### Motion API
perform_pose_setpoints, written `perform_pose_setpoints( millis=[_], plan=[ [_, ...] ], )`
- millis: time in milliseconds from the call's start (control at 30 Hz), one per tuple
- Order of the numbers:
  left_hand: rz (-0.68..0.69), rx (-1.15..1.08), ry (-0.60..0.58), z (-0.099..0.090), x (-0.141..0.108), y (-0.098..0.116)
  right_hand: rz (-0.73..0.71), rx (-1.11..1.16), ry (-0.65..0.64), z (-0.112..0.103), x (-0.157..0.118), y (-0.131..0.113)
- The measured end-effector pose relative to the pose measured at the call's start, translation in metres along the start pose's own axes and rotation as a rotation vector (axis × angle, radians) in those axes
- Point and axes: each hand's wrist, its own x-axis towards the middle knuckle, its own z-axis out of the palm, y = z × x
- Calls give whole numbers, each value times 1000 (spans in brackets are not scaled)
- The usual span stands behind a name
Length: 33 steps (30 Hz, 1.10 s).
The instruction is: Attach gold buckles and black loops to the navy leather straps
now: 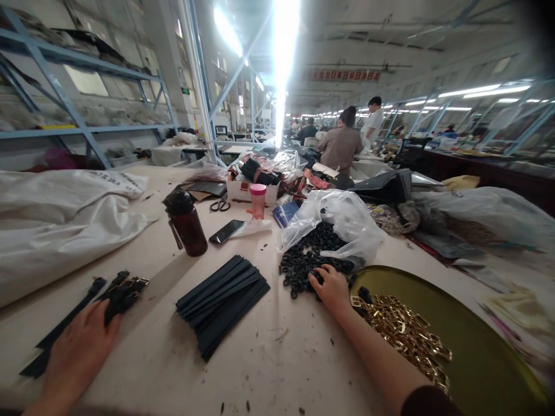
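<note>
At the left, my left hand [82,346] lies over black straps with gold buckles [125,292], its fingers closed round part of them. My right hand [332,289] reaches into a pile of small black loops [303,260] that spills from a clear plastic bag [347,219]; its fingers are bent, and what they hold, if anything, cannot be made out. Between the hands lies a fanned stack of dark strips [223,306]. Gold buckles [399,323] are heaped on a round olive tray [477,358], beneath and beside my right forearm.
A dark bottle [186,222], a phone [226,231], scissors [220,205] and a pink-lidded jar [258,202] stand or lie beyond the strips. White cloth [56,225] covers the left side. People [342,141] are farther back.
</note>
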Motion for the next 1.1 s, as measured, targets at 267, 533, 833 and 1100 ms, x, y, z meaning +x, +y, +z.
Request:
perform_pose_setpoints(
  millis=[267,533,833,1100],
  plan=[
    [471,-281,-261,-40,-29,177,-84,-6,-31,-12,-41,-23],
    [267,-182,-480,-21,-21,261,-168,14,-52,-23,-86,-30],
    [151,-216,-579,-30,-29,248,-234,217,83,-50,-94,-30],
    [246,-395,-642,-71,-36,256,-24,632,-128,-81,-127,-58]
  ],
)
